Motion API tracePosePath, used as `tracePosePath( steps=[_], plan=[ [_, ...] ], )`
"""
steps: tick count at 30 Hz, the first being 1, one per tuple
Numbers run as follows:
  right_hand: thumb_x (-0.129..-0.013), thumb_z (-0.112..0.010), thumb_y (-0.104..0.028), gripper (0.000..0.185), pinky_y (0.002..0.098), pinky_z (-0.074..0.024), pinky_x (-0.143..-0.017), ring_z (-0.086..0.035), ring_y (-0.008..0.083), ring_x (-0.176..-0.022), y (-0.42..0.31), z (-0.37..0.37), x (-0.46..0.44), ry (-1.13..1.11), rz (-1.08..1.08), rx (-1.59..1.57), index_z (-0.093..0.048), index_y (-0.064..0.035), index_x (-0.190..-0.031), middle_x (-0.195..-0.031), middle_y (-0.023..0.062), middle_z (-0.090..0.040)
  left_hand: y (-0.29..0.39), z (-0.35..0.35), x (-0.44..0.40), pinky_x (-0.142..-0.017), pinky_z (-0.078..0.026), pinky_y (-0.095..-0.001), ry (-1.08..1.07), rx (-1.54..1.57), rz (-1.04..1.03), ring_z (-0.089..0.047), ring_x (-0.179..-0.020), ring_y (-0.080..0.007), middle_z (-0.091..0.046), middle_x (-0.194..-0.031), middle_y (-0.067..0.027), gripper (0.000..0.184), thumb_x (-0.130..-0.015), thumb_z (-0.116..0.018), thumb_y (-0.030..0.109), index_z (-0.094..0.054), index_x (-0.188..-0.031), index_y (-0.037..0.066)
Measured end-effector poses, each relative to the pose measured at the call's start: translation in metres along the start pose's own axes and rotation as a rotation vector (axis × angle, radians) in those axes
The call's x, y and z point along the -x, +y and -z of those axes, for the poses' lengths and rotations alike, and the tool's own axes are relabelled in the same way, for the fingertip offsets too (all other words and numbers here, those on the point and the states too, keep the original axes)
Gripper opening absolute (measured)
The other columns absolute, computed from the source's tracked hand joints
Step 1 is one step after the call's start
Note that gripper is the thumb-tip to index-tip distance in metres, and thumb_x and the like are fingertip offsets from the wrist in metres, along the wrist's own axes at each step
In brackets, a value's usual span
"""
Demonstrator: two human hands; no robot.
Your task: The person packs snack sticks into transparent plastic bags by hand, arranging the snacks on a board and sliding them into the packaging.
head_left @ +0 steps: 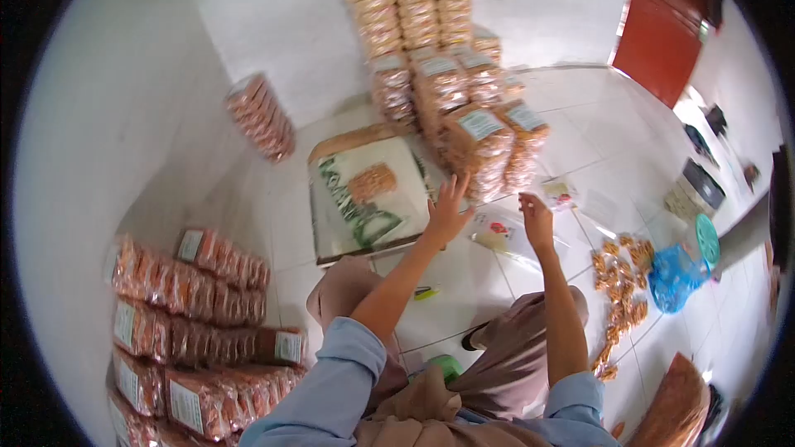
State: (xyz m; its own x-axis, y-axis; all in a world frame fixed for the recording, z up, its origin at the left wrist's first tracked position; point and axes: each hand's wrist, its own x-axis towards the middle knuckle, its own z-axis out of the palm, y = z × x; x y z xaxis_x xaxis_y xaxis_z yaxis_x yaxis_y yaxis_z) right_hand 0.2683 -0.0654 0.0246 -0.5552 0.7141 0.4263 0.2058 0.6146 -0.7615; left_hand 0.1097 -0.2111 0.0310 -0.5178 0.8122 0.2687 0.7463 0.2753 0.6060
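My left hand reaches forward with its fingers spread, at the near side of a clear-wrapped pack of brown snacks with a pale label on top. Whether the fingertips touch that pack I cannot tell. To the right, my right hand is raised with loosely bent fingers, and nothing shows in it. A second labelled snack pack stands just beyond it. Clear plastic bags with a printed label lie on the floor between and below my hands. Both hands look slightly blurred.
Left of my hands lies a flat printed sack on a board. Tall stacks of packs stand against the wall. More reddish packs fill the lower left. Small snack bags and a blue plastic bag lie at right.
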Motion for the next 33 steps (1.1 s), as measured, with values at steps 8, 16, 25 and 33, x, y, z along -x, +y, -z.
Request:
tracePosePath(
  steps=[8,16,25,33],
  plan=[
    [-0.087,-0.046,-0.004,0.019,0.0289,-0.0496,-0.067,-0.063,0.0197,-0.073,-0.012,0.16,0.001,0.274,-0.018,-0.04,-0.057,-0.0005,-0.102,-0.088,0.0136,-0.064,0.149,-0.033,-0.07,-0.095,-0.035,-0.0351,-0.09,0.534,-0.366,-0.044,-0.116,-0.026,-0.046,-0.124,-0.0168,0.052,-0.084,-0.057,0.02,-0.035,-0.13,0.009],
    [-0.085,-0.046,-0.004,0.019,0.0288,-0.0492,-0.067,-0.062,0.0172,-0.072,0.056,0.259,0.099,0.5,-0.289,0.2,-0.06,-0.0025,-0.098,-0.083,0.0091,-0.064,0.226,-0.148,-0.077,-0.083,-0.045,-0.031,-0.507,0.811,-0.41,-0.058,-0.096,-0.0215,-0.06,-0.105,-0.0122,0.031,-0.086,-0.053,0.022,-0.053,-0.112,0.004],
    [-0.086,-0.05,-0.009,0.019,0.0273,-0.0474,-0.065,-0.061,0.0149,-0.074,0.185,0.296,0.214,0.602,-0.728,0.366,-0.062,-0.0061,-0.1,-0.082,0.0076,-0.066,0.239,-0.359,-0.032,-0.079,-0.046,-0.0292,-0.768,0.738,-0.358,-0.061,-0.09,-0.0186,-0.063,-0.097,-0.0093,0.03,-0.086,-0.052,0.025,-0.056,-0.107,0.005],
    [-0.074,-0.058,-0.002,0.029,0.0401,-0.0356,-0.094,-0.042,0.0352,-0.112,0.332,0.241,0.321,0.547,-0.814,0.603,-0.053,-0.0025,-0.102,-0.12,0.0176,-0.045,0.154,-0.486,0.077,-0.077,-0.046,-0.0266,-1.061,0.783,0.27,-0.06,-0.083,-0.0144,-0.063,-0.094,-0.01,0.026,-0.088,-0.046,0.016,-0.054,-0.11,0.004]
  ],
)
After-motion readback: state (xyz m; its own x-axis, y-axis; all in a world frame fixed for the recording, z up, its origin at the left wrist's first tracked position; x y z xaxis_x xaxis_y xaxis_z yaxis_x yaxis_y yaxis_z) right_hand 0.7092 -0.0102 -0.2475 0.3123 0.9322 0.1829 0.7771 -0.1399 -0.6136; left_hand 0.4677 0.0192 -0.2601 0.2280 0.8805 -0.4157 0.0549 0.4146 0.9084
